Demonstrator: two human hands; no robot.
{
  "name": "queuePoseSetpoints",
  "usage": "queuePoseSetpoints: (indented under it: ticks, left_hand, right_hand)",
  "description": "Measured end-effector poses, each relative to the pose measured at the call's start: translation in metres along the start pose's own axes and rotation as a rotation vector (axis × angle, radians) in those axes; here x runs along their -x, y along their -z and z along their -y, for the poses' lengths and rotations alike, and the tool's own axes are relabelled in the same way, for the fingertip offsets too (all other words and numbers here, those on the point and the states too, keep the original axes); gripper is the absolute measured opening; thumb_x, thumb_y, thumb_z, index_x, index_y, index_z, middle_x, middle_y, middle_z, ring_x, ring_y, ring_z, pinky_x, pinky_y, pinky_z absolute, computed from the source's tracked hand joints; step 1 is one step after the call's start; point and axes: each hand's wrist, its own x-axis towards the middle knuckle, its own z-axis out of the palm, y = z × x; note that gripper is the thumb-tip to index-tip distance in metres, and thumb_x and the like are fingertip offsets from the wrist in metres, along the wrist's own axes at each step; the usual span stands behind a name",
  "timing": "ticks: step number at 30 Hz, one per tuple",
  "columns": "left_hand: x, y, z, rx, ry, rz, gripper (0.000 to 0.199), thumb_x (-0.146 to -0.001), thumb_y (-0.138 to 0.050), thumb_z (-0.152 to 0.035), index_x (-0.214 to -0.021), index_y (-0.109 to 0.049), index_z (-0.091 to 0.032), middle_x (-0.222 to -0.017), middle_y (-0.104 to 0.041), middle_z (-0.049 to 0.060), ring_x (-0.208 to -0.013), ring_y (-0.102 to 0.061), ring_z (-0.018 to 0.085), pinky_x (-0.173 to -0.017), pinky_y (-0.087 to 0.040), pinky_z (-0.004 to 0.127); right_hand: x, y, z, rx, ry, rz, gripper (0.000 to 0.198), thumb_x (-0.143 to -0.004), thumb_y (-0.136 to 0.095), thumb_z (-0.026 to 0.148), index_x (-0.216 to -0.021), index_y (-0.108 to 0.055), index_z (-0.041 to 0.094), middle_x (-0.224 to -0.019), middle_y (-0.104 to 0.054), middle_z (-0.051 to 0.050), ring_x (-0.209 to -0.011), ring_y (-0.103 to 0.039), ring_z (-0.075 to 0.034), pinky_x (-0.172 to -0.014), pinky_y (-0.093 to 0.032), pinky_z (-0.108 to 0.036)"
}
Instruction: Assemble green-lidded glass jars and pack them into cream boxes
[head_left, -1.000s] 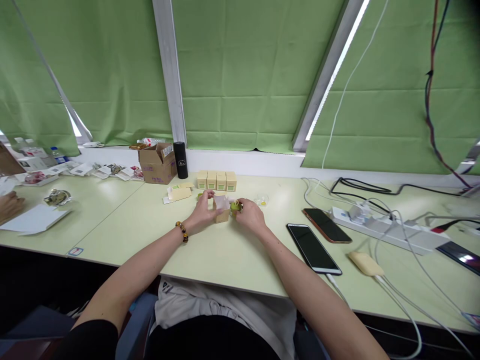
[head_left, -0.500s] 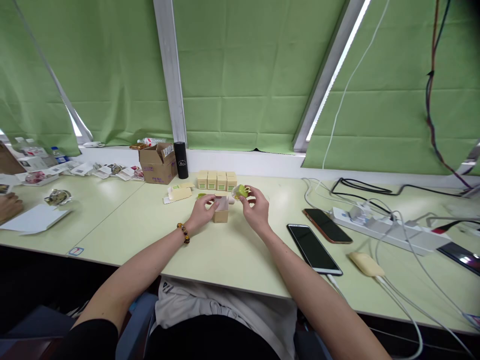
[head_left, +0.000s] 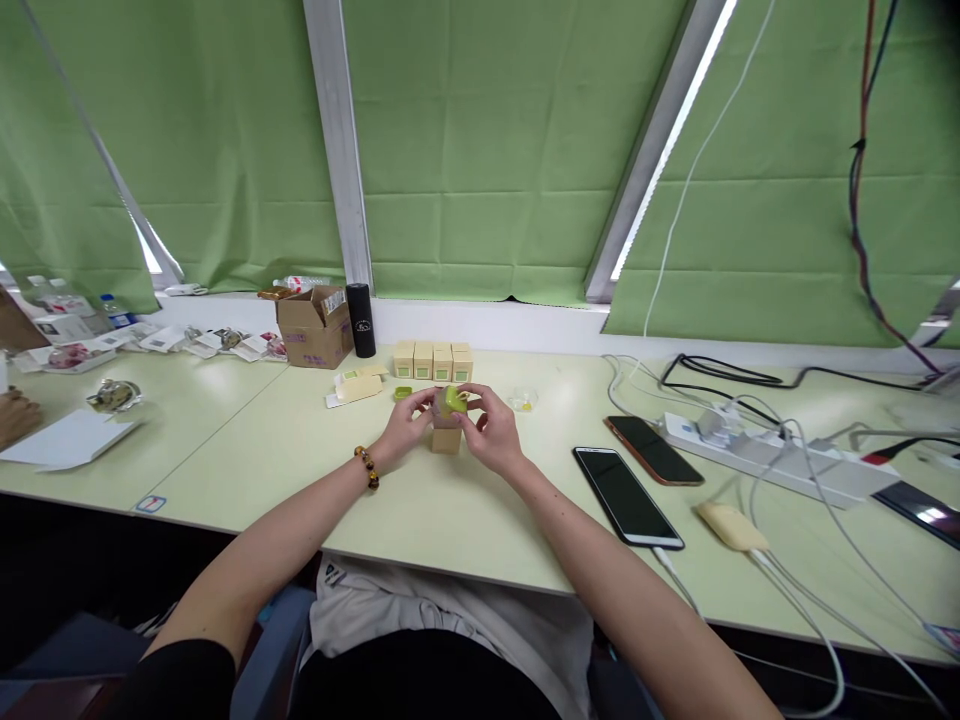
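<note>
- Small green object (head_left: 454, 398): a rounded, bright green item, too small to identify further, held right above the open top of a small tan box (head_left: 446, 437) near the middle of the pale green table (head_left: 300, 450).
- Right hand (head_left: 491, 433): fingers curled and closed around the green object, pinching it from the right side.
- Left hand (head_left: 403, 428): partly closed, its fingertips meeting the green object and the box top from the left; a beaded bracelet (head_left: 365, 465) sits on that wrist.
- What has just changed: half a second ago the right hand held the green object up and off to the right of the box, apart from the left hand. Now it has come back over the box opening and both hands meet on it. As a judgement, the item looks about to go down into the box.
- A second ago the green object was low, beside the box on its right.
- The box stands upright in the same spot as before.
- Behind the hands: a row of four matching closed boxes (head_left: 433, 360), a black cylinder (head_left: 361, 320) and an open cardboard carton (head_left: 315, 326).
- To the right: two dark phones (head_left: 627, 496) lying flat, a white power strip (head_left: 780, 458) and loose cables.
- Far left edge: another person's hand (head_left: 16, 415) beside white paper.
</note>
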Motion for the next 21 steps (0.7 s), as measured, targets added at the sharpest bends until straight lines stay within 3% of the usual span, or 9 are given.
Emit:
queuePoseSetpoints:
  ticks: [10, 17, 21]
  left_hand:
    - [-0.0022, -0.0007, 0.0115, -0.004, 0.047, -0.019, 0.054, -0.076, -0.057, -0.011, -0.126, -0.073, -0.019, -0.128, -0.074, 0.009, -0.111, -0.068, 0.023, -0.103, -0.054, 0.04]
    - [-0.0013, 0.0, 0.0106, -0.032, 0.066, -0.025, 0.06, -0.075, -0.054, -0.01, -0.133, -0.071, -0.017, -0.132, -0.073, 0.01, -0.109, -0.068, 0.023, -0.098, -0.056, 0.038]
    - [0.0001, -0.0015, 0.0102, -0.062, 0.059, -0.013, 0.063, -0.076, -0.054, -0.01, -0.136, -0.069, -0.018, -0.13, -0.073, 0.009, -0.105, -0.067, 0.021, -0.097, -0.056, 0.037]
  right_hand:
    - [-0.0022, 0.0079, -0.0008, 0.208, 0.002, 0.12, 0.033, -0.085, -0.062, 0.024, -0.118, -0.059, 0.024, -0.119, -0.072, -0.008, -0.093, -0.068, -0.024, -0.075, -0.054, -0.035]
    - [-0.0013, 0.0096, -0.0005, 0.264, 0.031, 0.176, 0.032, -0.083, -0.063, 0.019, -0.115, -0.059, 0.023, -0.114, -0.07, -0.008, -0.097, -0.065, -0.024, -0.073, -0.052, -0.034]
    - [-0.0007, 0.0072, 0.0, 0.29, 0.039, 0.223, 0.021, -0.092, -0.057, 0.023, -0.112, -0.061, 0.024, -0.109, -0.07, -0.007, -0.102, -0.063, -0.025, -0.078, -0.052, -0.034]
